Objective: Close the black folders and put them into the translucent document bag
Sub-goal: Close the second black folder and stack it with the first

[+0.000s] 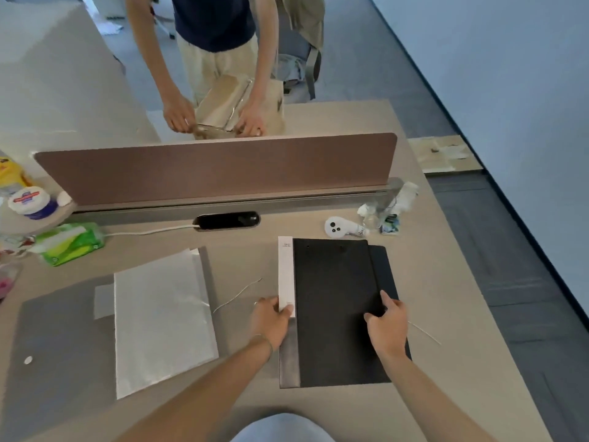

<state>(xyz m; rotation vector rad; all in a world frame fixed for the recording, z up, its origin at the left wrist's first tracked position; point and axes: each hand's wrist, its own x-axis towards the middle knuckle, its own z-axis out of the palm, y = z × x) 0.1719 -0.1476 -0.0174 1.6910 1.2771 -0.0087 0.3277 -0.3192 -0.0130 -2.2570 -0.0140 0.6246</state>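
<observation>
Now left hand (271, 320) pinches the white spine label, right hand (387, 327) lies spread on black folders (334, 301).

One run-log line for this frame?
stage: aligning closed black folders | left hand: on white spine label | right hand: on top cover | translucent document bag: left, unfilled

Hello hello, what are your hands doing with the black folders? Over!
Left hand gripping white spine strip. Right hand flat on black folders, stacked, shut. Document bag lies left, apart. Thin cord between them.

head view, looking down (close) at desk (446, 282)
</observation>
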